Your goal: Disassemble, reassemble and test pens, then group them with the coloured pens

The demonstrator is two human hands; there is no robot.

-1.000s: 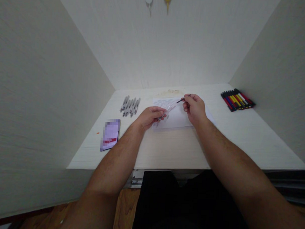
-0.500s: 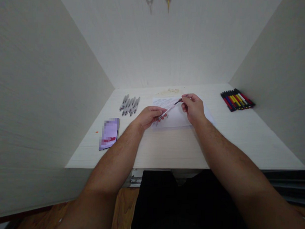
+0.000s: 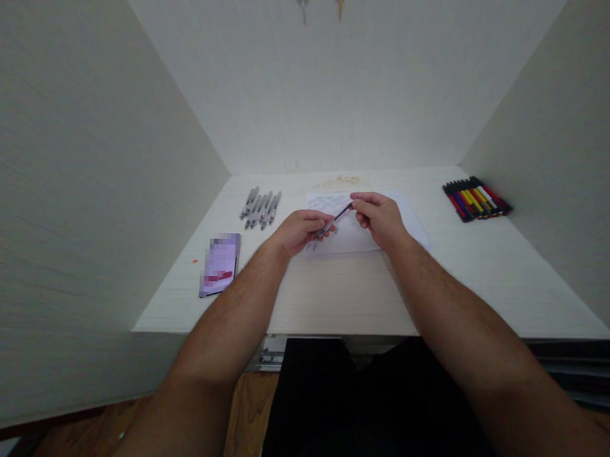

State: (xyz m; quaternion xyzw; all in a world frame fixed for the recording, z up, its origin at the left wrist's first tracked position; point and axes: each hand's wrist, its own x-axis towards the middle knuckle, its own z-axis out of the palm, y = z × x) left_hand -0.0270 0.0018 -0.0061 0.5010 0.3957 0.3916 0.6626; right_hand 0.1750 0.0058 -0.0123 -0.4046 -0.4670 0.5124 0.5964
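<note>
Over a sheet of paper (image 3: 357, 242), my left hand (image 3: 299, 232) is closed on a clear pen barrel (image 3: 326, 227), which tilts up to the right. My right hand (image 3: 381, 216) pinches the upper end of a thin dark pen refill (image 3: 342, 212). The refill lines up with the barrel, and its lower part appears to sit inside it. My fingers partly cover both pieces. Grey scribbles show on the upper left part of the paper.
Several clear pens or barrels (image 3: 260, 209) lie in a group at the left. A phone (image 3: 221, 262) with a purple screen is near my left forearm. Several black-ended coloured pens (image 3: 476, 200) lie side by side at the right. Walls enclose the desk (image 3: 332, 296) on three sides.
My right hand has moved down and left, toward my left hand. Less of the refill shows between the hands, and it seems deeper in the barrel. My left hand stays almost still.
</note>
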